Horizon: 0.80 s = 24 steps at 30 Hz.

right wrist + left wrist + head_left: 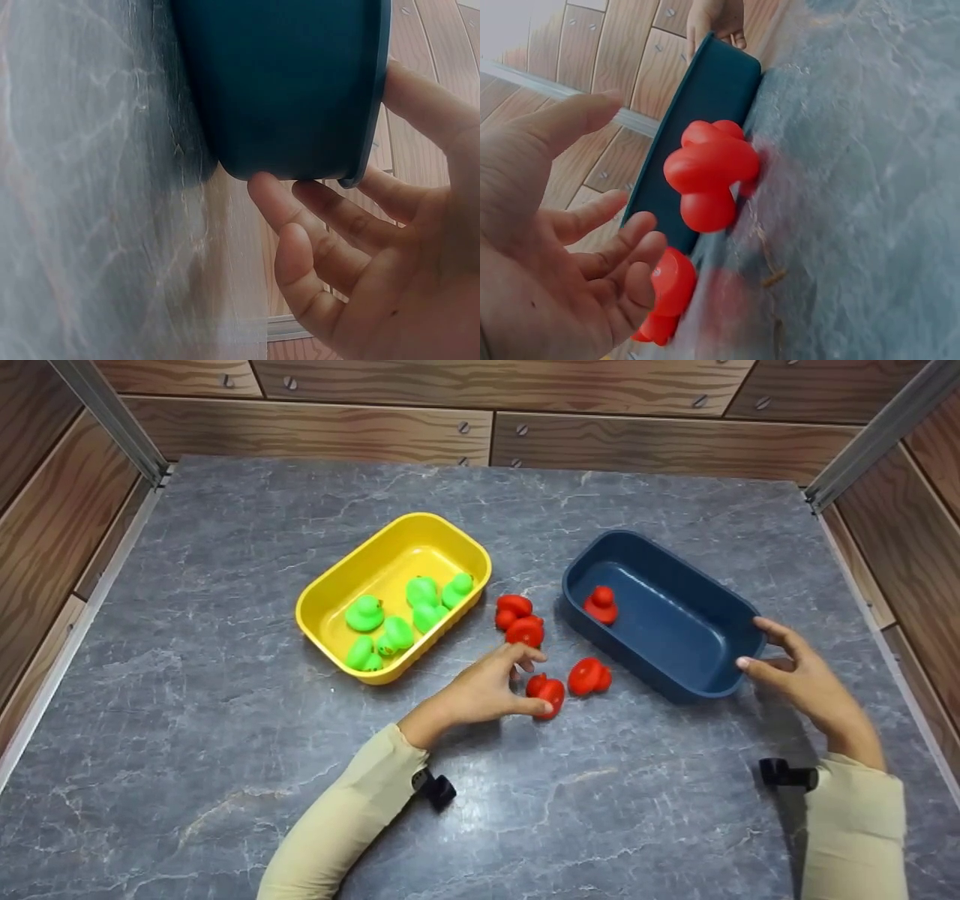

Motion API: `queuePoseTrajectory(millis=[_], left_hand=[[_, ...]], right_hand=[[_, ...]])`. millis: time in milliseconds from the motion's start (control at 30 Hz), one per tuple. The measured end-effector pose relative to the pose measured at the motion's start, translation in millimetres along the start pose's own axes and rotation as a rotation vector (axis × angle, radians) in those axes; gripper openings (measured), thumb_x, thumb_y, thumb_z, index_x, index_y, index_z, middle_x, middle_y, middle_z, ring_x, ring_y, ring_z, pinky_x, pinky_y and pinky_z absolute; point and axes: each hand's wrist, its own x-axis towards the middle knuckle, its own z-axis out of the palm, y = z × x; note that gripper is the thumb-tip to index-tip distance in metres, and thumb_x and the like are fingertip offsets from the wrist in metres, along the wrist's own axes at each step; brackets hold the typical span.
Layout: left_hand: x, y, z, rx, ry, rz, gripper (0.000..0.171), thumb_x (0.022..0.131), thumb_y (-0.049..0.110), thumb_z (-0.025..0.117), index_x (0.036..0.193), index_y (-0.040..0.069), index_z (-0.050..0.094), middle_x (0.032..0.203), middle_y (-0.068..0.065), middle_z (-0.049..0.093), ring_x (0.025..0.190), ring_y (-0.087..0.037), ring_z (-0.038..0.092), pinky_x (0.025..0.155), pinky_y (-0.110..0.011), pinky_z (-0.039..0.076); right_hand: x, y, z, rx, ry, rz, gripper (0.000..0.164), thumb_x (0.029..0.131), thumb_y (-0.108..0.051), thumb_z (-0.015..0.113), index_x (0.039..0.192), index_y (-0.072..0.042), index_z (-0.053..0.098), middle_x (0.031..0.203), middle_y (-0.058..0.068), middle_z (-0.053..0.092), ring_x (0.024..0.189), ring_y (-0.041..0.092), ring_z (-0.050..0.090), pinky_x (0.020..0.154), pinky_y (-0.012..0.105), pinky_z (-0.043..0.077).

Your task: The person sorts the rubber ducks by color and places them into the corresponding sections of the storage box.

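Note:
My left hand (484,686) hovers over the table with thumb and fingers spread around a red rubber duck (551,699). In the left wrist view a gap separates its loosely bent fingers (592,127) from the nearest red ducks. Another red duck (586,676) lies just right of it, and two more touch each other beyond the fingers. My right hand (814,682) holds the right end of a dark blue bin (652,679) at the rim. Fingertips press the bin's outer wall (292,90) in the right wrist view. One red duck (601,607) sits inside that bin.
To the left, a yellow bin (390,536) holds several green rubber ducks (365,613). Wood-patterned panels (375,427) enclose the grey marbled table (225,750) at the back and sides. Metal posts (862,450) stand at the back corners.

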Motion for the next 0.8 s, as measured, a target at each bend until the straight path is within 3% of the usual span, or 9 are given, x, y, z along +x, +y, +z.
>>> queuePoseTrajectory(millis=[333,533,800], left_hand=[[7.3,-6.7,1.5,0.053,-0.046,-0.035,0.067,0.075,0.031,0.082,0.131,0.012,0.051,0.126,-0.009,0.057,0.113,-0.022,0.057,0.097,-0.034,0.045],[13.7,-7.2,4.2,0.131,-0.074,-0.072,0.067,0.075,0.034,0.081,0.132,0.013,0.051,0.123,-0.009,0.057,0.113,-0.021,0.054,0.097,-0.034,0.044],[14.9,-8.2,6.5,0.185,-0.096,-0.061,0.065,0.073,0.032,0.083,0.127,0.012,0.055,0.119,-0.007,0.056,0.107,-0.021,0.053,0.092,-0.030,0.042]], right_hand=[[0.4,1.3,0.1,0.007,0.004,-0.008,0.077,0.097,-0.035,0.056,0.156,-0.023,0.009,0.154,0.030,0.015,0.095,-0.018,0.048,0.075,0.013,0.047],[0.8,1.3,-0.5,0.004,0.001,0.000,0.077,0.097,-0.036,0.056,0.156,-0.023,0.009,0.154,0.031,0.013,0.095,-0.019,0.048,0.075,0.012,0.047],[1.6,1.4,1.1,0.009,0.012,-0.023,0.076,0.098,-0.029,0.056,0.156,-0.015,0.009,0.153,0.033,0.014,0.092,-0.018,0.050,0.074,0.010,0.047]])
